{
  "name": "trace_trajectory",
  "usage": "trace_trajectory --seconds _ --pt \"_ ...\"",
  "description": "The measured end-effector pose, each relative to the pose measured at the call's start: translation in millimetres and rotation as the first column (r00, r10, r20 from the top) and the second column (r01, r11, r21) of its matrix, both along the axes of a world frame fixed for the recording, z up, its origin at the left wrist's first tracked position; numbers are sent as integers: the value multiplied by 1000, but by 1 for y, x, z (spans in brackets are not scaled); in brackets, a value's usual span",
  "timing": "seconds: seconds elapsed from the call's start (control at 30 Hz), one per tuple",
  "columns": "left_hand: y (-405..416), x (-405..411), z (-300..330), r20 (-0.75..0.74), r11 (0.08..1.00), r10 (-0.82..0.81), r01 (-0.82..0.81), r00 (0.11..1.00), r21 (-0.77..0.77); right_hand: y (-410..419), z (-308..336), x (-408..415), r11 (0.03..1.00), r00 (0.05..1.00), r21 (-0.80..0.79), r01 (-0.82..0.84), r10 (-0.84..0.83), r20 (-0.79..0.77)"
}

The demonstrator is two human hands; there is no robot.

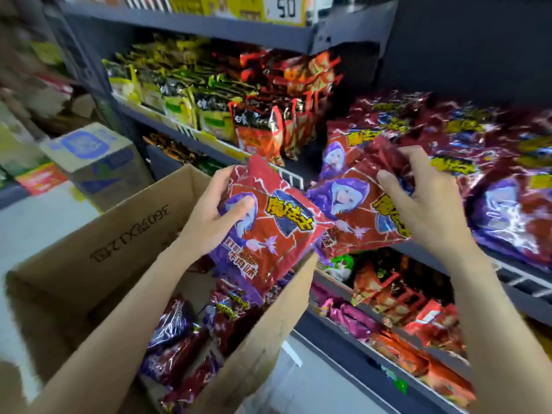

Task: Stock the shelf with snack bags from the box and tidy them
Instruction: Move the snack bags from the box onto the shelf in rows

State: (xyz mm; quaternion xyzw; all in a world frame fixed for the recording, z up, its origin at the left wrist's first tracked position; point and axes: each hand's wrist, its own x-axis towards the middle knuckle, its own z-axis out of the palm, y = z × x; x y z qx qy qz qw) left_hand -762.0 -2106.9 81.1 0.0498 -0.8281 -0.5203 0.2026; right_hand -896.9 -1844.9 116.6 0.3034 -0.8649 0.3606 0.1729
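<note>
Dark grey metal shelving unit, several tiers, packed with glossy snack packs. On the middle tier at right, a loose pile of red-and-purple foil snack bags, overlapping, not squared.

Open brown cardboard box stands below the hands, on the floor as far as can be told; more of the same bags lie in it, roughly half gone by my reckoning.

Left hand grips one red foil bag above the box, thumb on its face, fingers behind. Right hand grips a second bag by its upper edge, at the shelf lip beside the pile.

Handling, judged: bags light, air-puffed, soft; film slick and crinkly; contents probably crushable. Best held by the crimped seam or flat across both faces, not squeezed at the middle.
</note>
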Motion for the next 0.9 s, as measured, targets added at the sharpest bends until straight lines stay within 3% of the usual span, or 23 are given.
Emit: trace_trajectory --seconds 0.2,0.37,0.53,0.73,0.8,0.9 --pt "110 -53 18 -37 989 -146 147 989 29 149 23 0 974 972 -6 227 -227 -52" --pt "223 -92 21 -81 985 -170 170 982 -3 280 33 -1 924 926 86 373 -365 -93" --pt "323 -115 20 -73 982 -162 168 984 85 388 45 -32 930 947 180 320 -322 -23" --pt "404 -147 30 -60 979 -196 198 979 39 454 52 -94 896 961 413 160 -236 140" --pt "421 -161 32 -76 981 -192 194 978 22 456 47 -111 827 950 496 264 -313 17" --pt "446 -174 35 -114 986 -168 167 979 -13 450 29 -126 684 876 548 481 -343 -339"
